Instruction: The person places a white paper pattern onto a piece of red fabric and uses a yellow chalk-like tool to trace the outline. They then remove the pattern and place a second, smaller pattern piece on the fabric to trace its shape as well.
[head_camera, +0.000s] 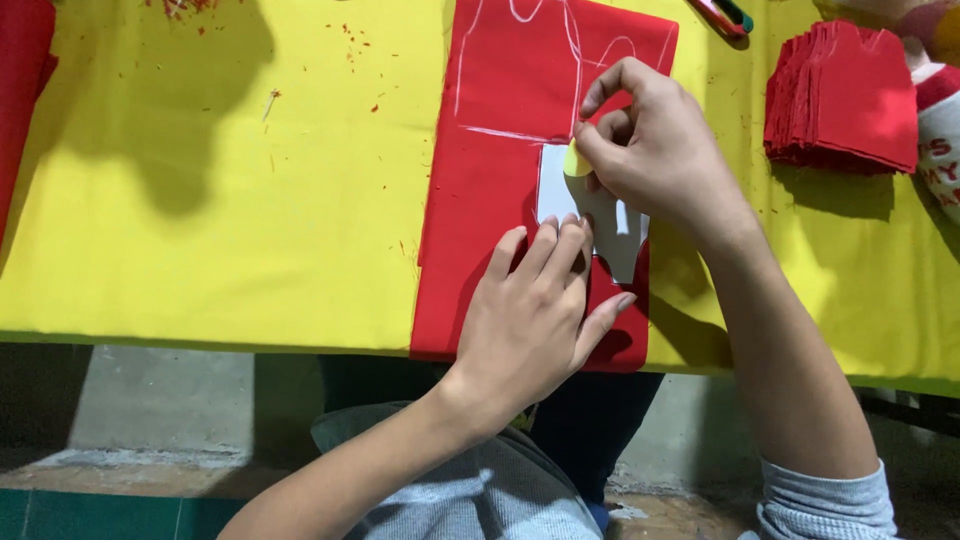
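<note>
- Head view: a table under yellow cloth (250, 200), flecked with red scraps at the top; below its edge, a grey concrete floor with green tile at lower left.
- No containers show. A stack of cut red pieces (840, 95) sits at upper right, beside a white-and-red soft item at the frame edge.
- Red felt (480, 200) with white chalk lines lies across the cloth, overhanging the table edge.
- A white template (560, 190) lies on the felt.
- Left hand (530, 320) is open, fingers flat, pressing the template's lower edge.
- Right hand (655, 135) pinches yellow chalk (577, 160) at the template's top edge.
</note>
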